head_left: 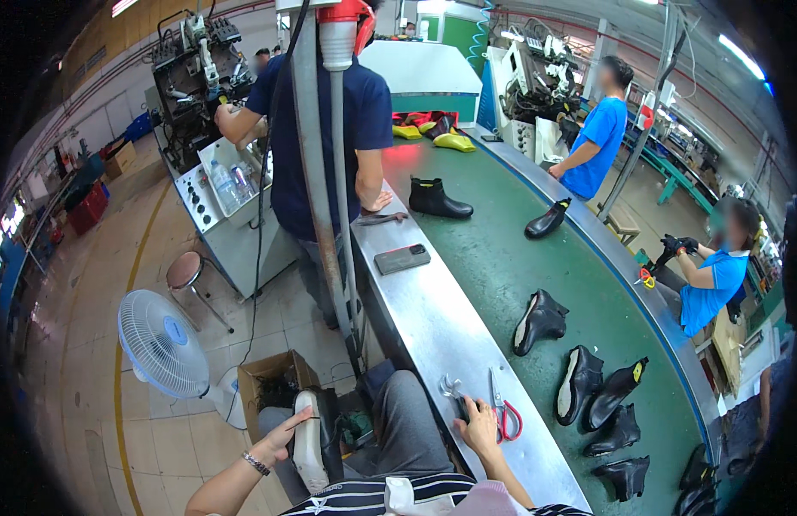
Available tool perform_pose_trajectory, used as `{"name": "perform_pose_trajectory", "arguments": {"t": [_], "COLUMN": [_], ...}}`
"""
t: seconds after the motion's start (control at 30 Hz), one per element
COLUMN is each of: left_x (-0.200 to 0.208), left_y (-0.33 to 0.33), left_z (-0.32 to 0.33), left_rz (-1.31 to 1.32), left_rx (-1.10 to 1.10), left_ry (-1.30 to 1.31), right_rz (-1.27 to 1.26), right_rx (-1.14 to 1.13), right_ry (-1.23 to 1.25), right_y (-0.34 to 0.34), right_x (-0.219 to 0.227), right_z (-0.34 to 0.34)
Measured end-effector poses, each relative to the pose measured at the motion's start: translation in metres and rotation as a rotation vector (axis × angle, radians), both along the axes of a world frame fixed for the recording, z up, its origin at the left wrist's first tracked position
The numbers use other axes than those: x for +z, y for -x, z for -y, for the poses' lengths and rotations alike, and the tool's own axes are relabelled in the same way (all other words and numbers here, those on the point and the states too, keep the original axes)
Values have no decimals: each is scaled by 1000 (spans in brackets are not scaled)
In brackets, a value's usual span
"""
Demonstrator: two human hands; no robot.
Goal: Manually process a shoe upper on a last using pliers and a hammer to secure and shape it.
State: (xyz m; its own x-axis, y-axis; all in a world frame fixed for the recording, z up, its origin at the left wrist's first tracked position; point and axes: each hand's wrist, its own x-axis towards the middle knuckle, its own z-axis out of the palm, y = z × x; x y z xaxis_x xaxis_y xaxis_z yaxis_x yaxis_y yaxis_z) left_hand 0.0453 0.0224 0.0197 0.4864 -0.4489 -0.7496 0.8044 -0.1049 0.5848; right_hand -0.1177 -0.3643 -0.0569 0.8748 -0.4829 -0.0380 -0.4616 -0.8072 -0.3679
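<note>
As the head view shows, the left grip (pixel 287 434) is closed about the side of a black boot (pixel 310 451) with a white sole, the thumb laid across the sole and pointing to the right; how the fingers sit underneath is hidden. The boot is held lengthwise over the person's lap, its sole turned toward the left forearm and its dark upper to the right. That forearm comes in from the lower edge, slanting up and to the right, with a metal-banded watch (pixel 256 464) at the wrist. The right grip (pixel 479 427) lies palm down on the metal desk (pixel 433 314), fingers pointing forward and slightly parted, over the dark handle of a silver-headed hand tool (pixel 451 387); whether the fingers close around that handle I cannot tell. The right forearm runs up and to the left from the lower edge, across the desk. Just beside this hand, to its right, lie scissors (pixel 508 423) with red handles. Farther up the desk is a dark phone (pixel 402 259), and along its right side runs a green belt (pixel 476 279) carrying several black boots (pixel 542 322).
</note>
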Motion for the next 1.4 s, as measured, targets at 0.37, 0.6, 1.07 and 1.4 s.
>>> {"name": "perform_pose_trajectory", "arguments": {"t": [0.37, 0.6, 1.07, 1.4], "left_x": [-28, -5, -34, -23], "left_y": [9, 56, 5, -2], "left_z": [11, 20, 37, 53], "left_rz": [29, 721, 658, 853], "left_rx": [-30, 115, 346, 334], "left_ry": [-71, -365, 167, -83], "right_rz": [214, 6, -451, -605], "right_rx": [103, 146, 164, -33], "right_ry": [82, 46, -1513, -1400], "right_y": [26, 4, -71, -110], "right_x": [-5, -12, 164, 178], "right_z": [2, 23, -135, -152]}}
